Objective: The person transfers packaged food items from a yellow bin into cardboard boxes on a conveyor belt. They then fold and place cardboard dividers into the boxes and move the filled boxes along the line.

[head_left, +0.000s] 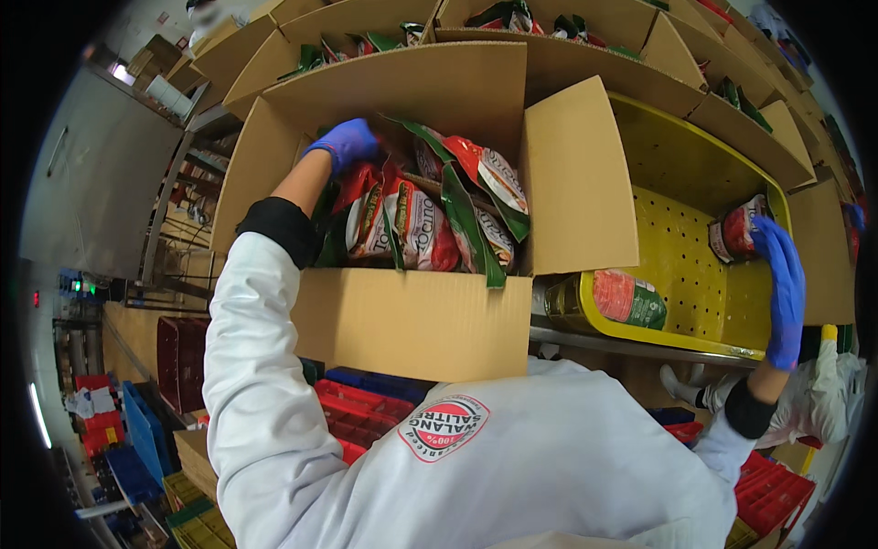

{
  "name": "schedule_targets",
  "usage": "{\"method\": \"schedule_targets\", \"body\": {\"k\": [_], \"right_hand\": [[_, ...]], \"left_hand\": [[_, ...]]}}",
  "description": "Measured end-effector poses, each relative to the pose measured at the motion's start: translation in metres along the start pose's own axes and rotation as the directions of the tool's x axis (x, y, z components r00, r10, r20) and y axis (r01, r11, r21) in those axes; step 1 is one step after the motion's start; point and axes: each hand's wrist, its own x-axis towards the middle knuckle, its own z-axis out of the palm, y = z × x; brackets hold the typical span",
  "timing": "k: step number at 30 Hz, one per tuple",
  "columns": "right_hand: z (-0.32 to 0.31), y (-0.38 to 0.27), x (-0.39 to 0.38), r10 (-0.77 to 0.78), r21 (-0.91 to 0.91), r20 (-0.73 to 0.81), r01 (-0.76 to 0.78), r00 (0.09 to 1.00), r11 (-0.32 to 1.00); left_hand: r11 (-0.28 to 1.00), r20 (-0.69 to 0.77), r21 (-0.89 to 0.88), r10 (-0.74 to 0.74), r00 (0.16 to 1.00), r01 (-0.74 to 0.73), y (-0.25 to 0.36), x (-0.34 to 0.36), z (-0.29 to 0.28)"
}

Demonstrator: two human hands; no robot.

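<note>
My left hand [347, 145], in a blue glove, reaches into the far left part of an open cardboard box [412, 320]. Its fingertips are hidden down there, beside a blurred red patch. Several red, white and green food packets [421, 224] stand upright in that box. On the right, my gloved right hand [782, 288] has its fingers on the edge of a red and white food packet [732, 231], which tilts inside a yellow perforated crate [654, 156]; the thumb is hidden. A pink and green packet [629, 298] lies in the crate's near left corner.
More open boxes [604, 69] with similar packets line the far side. A box flap [576, 183] stands out between box and crate. Red crates [361, 412] are stacked below the near edge. Another person in white [814, 403] is at the lower right.
</note>
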Motion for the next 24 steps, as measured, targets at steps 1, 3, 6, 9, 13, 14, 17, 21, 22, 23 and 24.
{"method": "schedule_targets", "body": {"k": [1, 3, 6, 9, 13, 14, 17, 21, 22, 23, 24], "right_hand": [[-0.008, 0.025, -0.013, -0.028, 0.116, -0.052, 0.034, 0.998, 0.993], [-0.025, 0.081, -0.052, 0.055, -0.036, -0.224, -0.065, 0.973, 0.997], [-0.029, 0.146, -0.091, 0.338, -0.122, -0.407, -0.417, 0.849, 0.901], [-0.035, 0.199, -0.115, 0.277, -0.032, -0.410, -0.317, 0.869, 0.948], [-0.025, 0.173, -0.101, 0.253, -0.120, -0.341, -0.309, 0.905, 0.943], [-0.028, 0.171, -0.100, 0.203, -0.192, -0.325, -0.275, 0.923, 0.942], [-0.034, 0.190, -0.108, 0.081, -0.348, -0.288, -0.183, 0.954, 0.919], [-0.035, 0.180, -0.109, 0.180, -0.324, -0.349, -0.299, 0.920, 0.897], [-0.033, 0.175, -0.105, 0.240, -0.230, -0.360, -0.335, 0.901, 0.914], [-0.032, 0.171, -0.102, 0.254, -0.228, -0.361, -0.349, 0.897, 0.909], [-0.030, 0.165, -0.100, 0.272, -0.236, -0.366, -0.371, 0.890, 0.898]], "left_hand": [[0.986, -0.179, 0.131, 0.125, 0.976, -0.103, -0.039, 0.002, 0.020], [0.977, -0.150, -0.207, -0.090, 0.985, 0.058, 0.045, -0.001, 0.007], [0.908, 0.132, -0.405, -0.054, 0.990, 0.103, 0.063, -0.015, -0.022], [0.966, -0.018, -0.217, -0.148, 0.989, 0.141, 0.030, -0.029, -0.028], [0.998, -0.092, 0.033, -0.054, 0.994, 0.057, -0.062, -0.033, 0.002], [0.989, -0.016, -0.105, -0.104, 0.994, 0.102, -0.075, -0.023, 0.007], [0.395, 0.296, -0.718, -0.571, 0.766, 0.573, -0.071, 0.011, 0.004], [0.617, 0.004, -0.457, -0.719, 0.695, 0.641, 0.011, 0.019, 0.003], [0.731, -0.120, -0.172, -0.680, 0.723, 0.660, 0.003, 0.008, 0.000], [0.754, -0.218, 0.137, -0.610, 0.762, 0.643, -0.004, -0.002, -0.003], [0.773, -0.208, 0.070, -0.607, 0.767, 0.631, 0.001, -0.003, -0.007]]}}
